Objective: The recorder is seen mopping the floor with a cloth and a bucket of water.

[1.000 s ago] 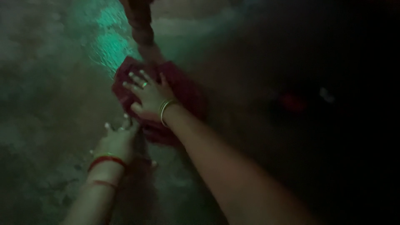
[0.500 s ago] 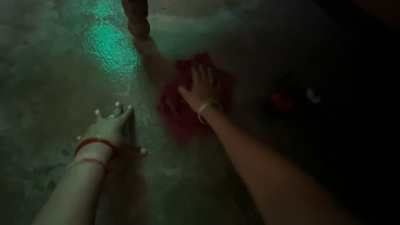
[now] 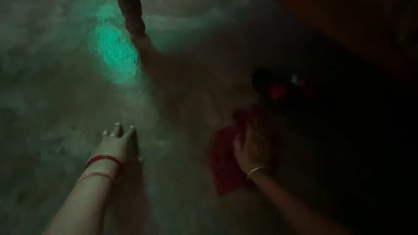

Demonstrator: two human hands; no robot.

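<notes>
I see the right hand (image 3: 254,146) pressed flat, fingers spread, on the red cloth (image 3: 224,167) lying on the dim floor (image 3: 52,87) (grainy view); the left hand (image 3: 115,146) rests open on bare floor, well apart.

The whole view is dim and smeared, so fine detail is lost almost everywhere. The right hand (image 3: 254,146) lies flat over a red cloth (image 3: 224,163), hiding the cloth's middle; its fingertips melt into shadow and cannot be counted. The left hand (image 3: 115,146) is pressed to the floor (image 3: 52,109), its thumb out of sight. Both forearms run off the bottom edge. A carved wooden post (image 3: 133,21) is cut off by the top edge. A dark object with red patches (image 3: 281,89) sits in deep shadow, too murky to identify.
</notes>
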